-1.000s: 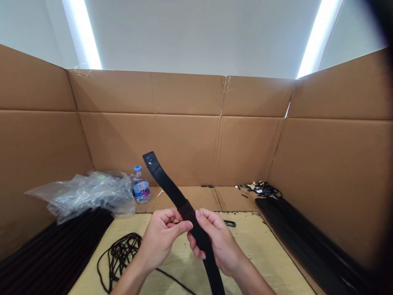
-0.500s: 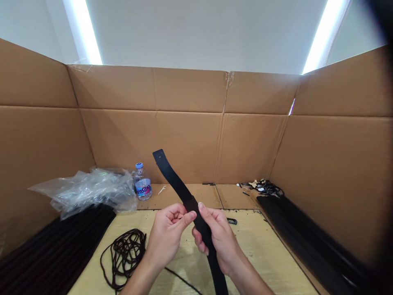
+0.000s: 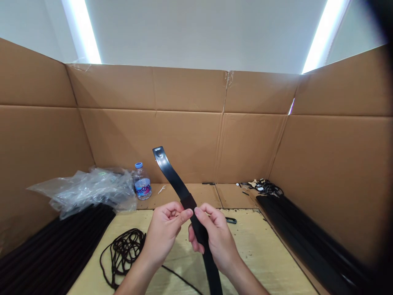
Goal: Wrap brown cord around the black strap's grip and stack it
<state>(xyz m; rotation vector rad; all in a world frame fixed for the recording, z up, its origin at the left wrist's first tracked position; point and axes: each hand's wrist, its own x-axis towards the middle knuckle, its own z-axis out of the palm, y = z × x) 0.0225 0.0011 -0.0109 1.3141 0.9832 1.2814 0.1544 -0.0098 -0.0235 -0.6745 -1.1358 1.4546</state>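
A long, slightly curved black strip with a small hole near its upper end slants up in front of me. Dark fabric covers its lower part, with the fabric's edge just above my fingers. My left hand pinches the fabric at the strip's left edge, thumb and bent fingers closed. My right hand grips the strip from the right, thumb on the front and fingers curled behind. The strip's lower end runs out of view. A tangled dark cord lies on the board, left of my left forearm.
Cardboard walls enclose the pale board. Clear plastic bags and a water bottle stand at back left. Black strips lie along the right, dark ones along the left. A black clip lies behind my right hand.
The strip and both hands have shifted slightly left. The strip has turned a little, so its upper part now shines with reflected light. Both hands still hold it.
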